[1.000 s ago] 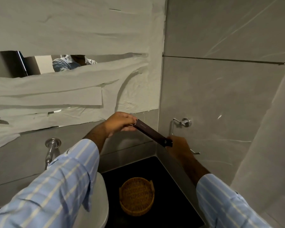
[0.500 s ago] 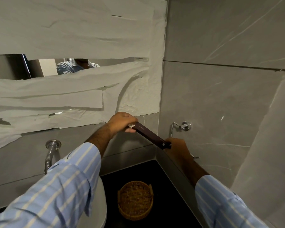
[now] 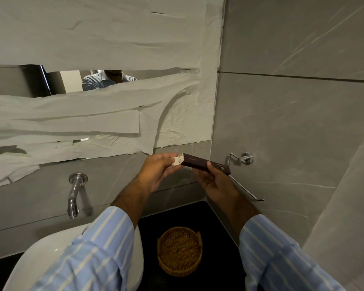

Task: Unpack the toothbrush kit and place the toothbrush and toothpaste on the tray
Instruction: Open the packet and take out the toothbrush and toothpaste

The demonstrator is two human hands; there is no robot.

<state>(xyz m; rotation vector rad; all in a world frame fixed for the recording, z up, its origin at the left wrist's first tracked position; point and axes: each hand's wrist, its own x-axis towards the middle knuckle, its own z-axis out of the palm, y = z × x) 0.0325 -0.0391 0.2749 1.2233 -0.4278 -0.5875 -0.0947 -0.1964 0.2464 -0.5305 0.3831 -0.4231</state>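
Observation:
A long dark brown toothbrush kit box (image 3: pixel 206 165) is held in the air in front of the wall, tilted down to the right. My right hand (image 3: pixel 215 183) grips it from below near its right half. My left hand (image 3: pixel 156 172) pinches the pale opened end flap (image 3: pixel 178 160) at the box's left end. The toothbrush and toothpaste are not visible. A round woven wicker tray (image 3: pixel 180 250) stands below on the black counter, with nothing in it.
A white basin (image 3: pixel 36 257) sits at the lower left under a chrome wall tap (image 3: pixel 75 194). A chrome wall holder with a rod (image 3: pixel 243 175) sticks out at the right. Grey walls close the corner. The paper-covered mirror (image 3: pixel 93 101) shows a person's reflection.
The box has turned flatter and its left end flap now stands open, pulled out by my left hand. My right hand has shifted its hold along the box.

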